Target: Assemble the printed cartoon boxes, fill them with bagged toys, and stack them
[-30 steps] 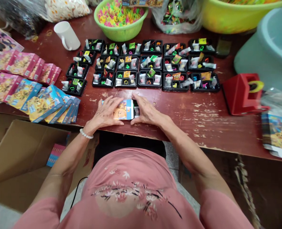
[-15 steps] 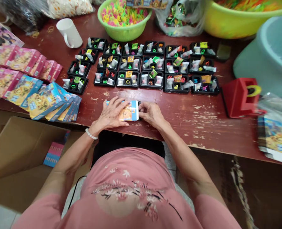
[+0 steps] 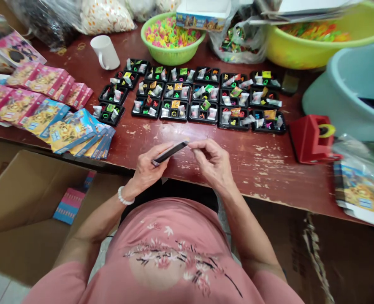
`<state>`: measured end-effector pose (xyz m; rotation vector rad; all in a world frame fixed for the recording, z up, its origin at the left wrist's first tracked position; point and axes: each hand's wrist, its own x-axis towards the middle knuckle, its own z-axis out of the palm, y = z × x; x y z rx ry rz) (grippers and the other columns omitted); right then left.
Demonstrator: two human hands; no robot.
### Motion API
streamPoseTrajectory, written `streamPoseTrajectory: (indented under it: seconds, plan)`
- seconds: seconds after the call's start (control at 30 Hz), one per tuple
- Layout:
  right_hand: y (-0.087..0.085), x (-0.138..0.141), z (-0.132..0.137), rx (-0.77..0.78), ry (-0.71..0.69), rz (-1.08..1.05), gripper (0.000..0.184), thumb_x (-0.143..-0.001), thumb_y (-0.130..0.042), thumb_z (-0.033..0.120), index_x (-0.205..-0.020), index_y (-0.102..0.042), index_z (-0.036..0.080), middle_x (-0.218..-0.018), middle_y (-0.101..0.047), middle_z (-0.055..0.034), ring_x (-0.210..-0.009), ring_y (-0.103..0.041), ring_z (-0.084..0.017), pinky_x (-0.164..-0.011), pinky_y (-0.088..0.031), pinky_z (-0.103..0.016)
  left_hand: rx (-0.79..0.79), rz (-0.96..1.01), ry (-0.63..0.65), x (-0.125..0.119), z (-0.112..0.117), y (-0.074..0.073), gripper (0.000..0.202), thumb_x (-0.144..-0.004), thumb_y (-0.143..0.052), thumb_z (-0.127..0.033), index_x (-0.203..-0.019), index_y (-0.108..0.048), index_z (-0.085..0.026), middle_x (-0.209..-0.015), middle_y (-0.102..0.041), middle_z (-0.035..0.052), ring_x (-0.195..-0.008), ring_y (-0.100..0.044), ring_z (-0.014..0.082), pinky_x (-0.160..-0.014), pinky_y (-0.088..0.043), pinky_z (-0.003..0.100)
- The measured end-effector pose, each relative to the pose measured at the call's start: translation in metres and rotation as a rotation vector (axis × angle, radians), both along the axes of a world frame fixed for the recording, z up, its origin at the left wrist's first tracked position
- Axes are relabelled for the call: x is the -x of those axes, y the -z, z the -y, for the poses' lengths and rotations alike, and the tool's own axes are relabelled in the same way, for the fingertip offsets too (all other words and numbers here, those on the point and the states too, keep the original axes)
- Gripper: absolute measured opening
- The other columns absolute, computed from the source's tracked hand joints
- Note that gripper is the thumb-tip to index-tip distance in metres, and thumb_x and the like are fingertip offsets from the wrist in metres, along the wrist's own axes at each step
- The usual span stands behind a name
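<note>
My left hand [image 3: 153, 164] grips a thin, small card box [image 3: 170, 153], tilted up above the front edge of the table. A long dark narrow side of it faces me; its printed face is turned away. My right hand [image 3: 212, 162] has its thumb and fingers bent, the fingertips pinched at the box's right end. What exactly they pinch there is too small to see. Beyond the hands, black compartment trays [image 3: 202, 113] stand in rows, holding small wrapped packets and bright plastic pieces.
Pink boxes [image 3: 20, 105] and blue boxes [image 3: 71, 131] lie stacked at left. A white mug [image 3: 106, 52], green basket [image 3: 171, 52], yellow tub [image 3: 278, 50] and light-blue bucket [image 3: 316, 101] stand behind. A red tape dispenser [image 3: 307, 141] is at right; an open carton [image 3: 19, 202] sits below left.
The box was lying printed side up on the table under my left hand. Now it is raised and tipped onto its edge, with both hands at it. The view has shifted slightly.
</note>
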<state>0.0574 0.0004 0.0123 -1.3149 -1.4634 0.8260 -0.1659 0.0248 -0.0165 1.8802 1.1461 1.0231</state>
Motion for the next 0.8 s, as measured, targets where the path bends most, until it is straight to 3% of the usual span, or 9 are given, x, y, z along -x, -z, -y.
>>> streamPoseTrajectory:
  seconds: [0.1,0.17,0.23,0.4,0.53,0.67,0.73,0.8]
  plan:
    - [-0.007,0.002,0.012,0.033,-0.085,-0.058,0.042,-0.091,-0.074,0.048,-0.126,-0.063,0.027,-0.125,-0.070,-0.0094,-0.106,-0.071,-0.025,-0.093,-0.061,-0.043,0.359,0.366,-0.015,0.000,0.017,-0.010,0.054,-0.077,-0.090,-0.047,-0.120,-0.074,-0.018,-0.120,-0.082,0.0100,-0.112,-0.078,0.0338,-0.107,-0.063,0.053]
    - [-0.003,0.009,0.022,0.103,-0.177,-0.204,0.055,-0.086,-0.082,0.049,-0.130,-0.054,0.029,-0.122,-0.070,-0.0077,-0.103,-0.072,-0.023,-0.088,-0.063,-0.040,0.548,0.550,0.074,0.000,0.029,-0.012,0.061,-0.071,-0.096,-0.043,-0.121,-0.071,-0.017,-0.119,-0.081,0.0117,-0.108,-0.079,0.0347,-0.100,-0.066,0.053]
    - [0.008,0.019,0.033,0.130,-0.168,-0.363,0.051,-0.086,-0.084,0.046,-0.123,-0.052,0.030,-0.110,-0.071,-0.0037,-0.096,-0.072,-0.020,-0.083,-0.063,-0.035,0.622,0.656,0.107,-0.001,0.042,-0.008,0.065,-0.072,-0.096,-0.037,-0.126,-0.065,-0.019,-0.124,-0.079,0.0118,-0.109,-0.079,0.0317,-0.097,-0.068,0.048]
    - [0.044,0.036,0.061,0.104,-0.007,-0.509,0.042,-0.087,-0.086,0.041,-0.116,-0.058,0.029,-0.104,-0.074,-0.0014,-0.091,-0.072,-0.016,-0.082,-0.061,-0.029,0.446,0.638,-0.079,0.001,0.073,0.023,0.085,-0.074,-0.097,-0.031,-0.141,-0.043,-0.028,-0.128,-0.073,0.0080,-0.110,-0.077,0.0219,-0.093,-0.067,0.033]
    - [0.067,0.034,0.077,0.091,0.013,-0.479,0.041,-0.090,-0.084,0.039,-0.124,-0.064,0.031,-0.107,-0.076,-0.0023,-0.091,-0.073,-0.017,-0.082,-0.062,-0.031,0.423,0.550,-0.070,0.008,0.087,0.038,0.073,-0.085,-0.089,-0.032,-0.142,-0.044,-0.031,-0.128,-0.072,0.0073,-0.103,-0.079,0.0193,-0.087,-0.066,0.030]
    - [0.068,0.021,0.079,0.082,-0.019,-0.267,0.029,-0.097,-0.075,0.045,-0.122,-0.072,0.030,-0.102,-0.075,-0.0035,-0.087,-0.072,-0.018,-0.078,-0.060,-0.033,0.423,0.426,-0.008,0.020,0.083,0.034,0.045,-0.088,-0.085,-0.032,-0.127,-0.061,-0.026,-0.112,-0.075,0.0034,-0.090,-0.076,0.0156,-0.078,-0.063,0.025]
    - [0.061,0.014,0.073,0.059,-0.023,-0.176,0.021,-0.099,-0.072,0.047,-0.106,-0.076,0.027,-0.110,-0.076,-0.0059,-0.096,-0.073,-0.021,-0.084,-0.059,-0.035,0.339,0.351,-0.015,0.023,0.076,0.029,0.026,-0.091,-0.082,-0.032,-0.110,-0.068,-0.023,-0.098,-0.073,0.0007,-0.082,-0.072,0.0125,-0.073,-0.059,0.022]
    - [0.055,0.009,0.064,0.078,-0.050,-0.198,0.027,-0.096,-0.075,0.050,-0.089,-0.075,0.024,-0.111,-0.077,-0.0067,-0.098,-0.072,-0.021,-0.084,-0.059,-0.035,0.242,0.325,-0.020,0.023,0.069,0.024,0.017,-0.091,-0.081,-0.032,-0.095,-0.071,-0.020,-0.091,-0.070,0.0004,-0.079,-0.068,0.0113,-0.071,-0.056,0.021]
